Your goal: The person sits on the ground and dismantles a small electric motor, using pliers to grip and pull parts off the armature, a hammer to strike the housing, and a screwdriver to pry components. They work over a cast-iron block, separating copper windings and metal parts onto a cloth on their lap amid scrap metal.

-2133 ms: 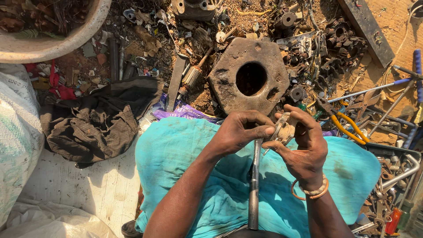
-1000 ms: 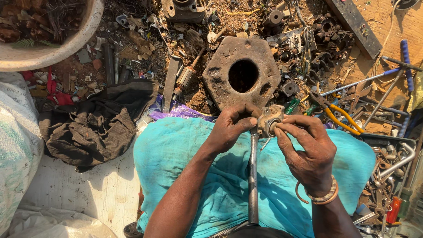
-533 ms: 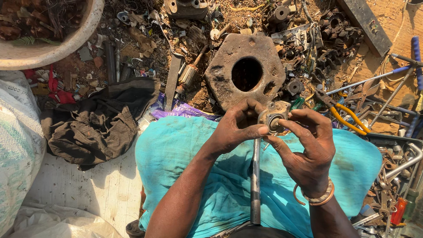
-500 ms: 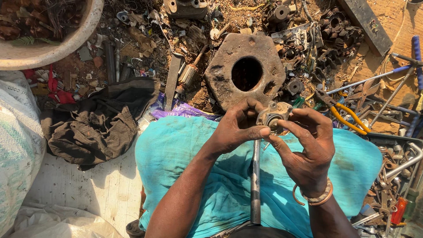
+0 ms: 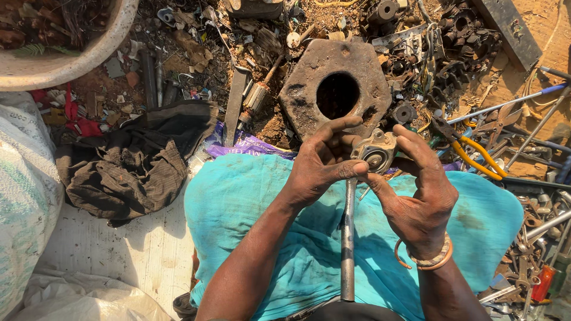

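Note:
My left hand (image 5: 324, 163) and my right hand (image 5: 419, 199) meet above my lap, which is covered in turquoise cloth (image 5: 250, 220). Between the fingers of both hands sits a small grey metal part with a round bearing-like face (image 5: 376, 153). A long steel rod (image 5: 347, 238) runs from under that part down toward my body; my left thumb and my right fingers press near its top end. My right wrist wears bangles (image 5: 423, 257).
A heavy hexagonal rusty metal block with a round hole (image 5: 336, 89) lies on the ground just beyond my hands. Yellow-handled pliers (image 5: 470, 156), rods and scrap parts crowd the right. A dark cloth (image 5: 134, 163) lies at left, a white sack (image 5: 24, 190) at far left, a basin (image 5: 71, 53) at top left.
The hands have closed in on the small metal part at the rod's top and turned it, so its round face shows. The rod stays upright along my lap.

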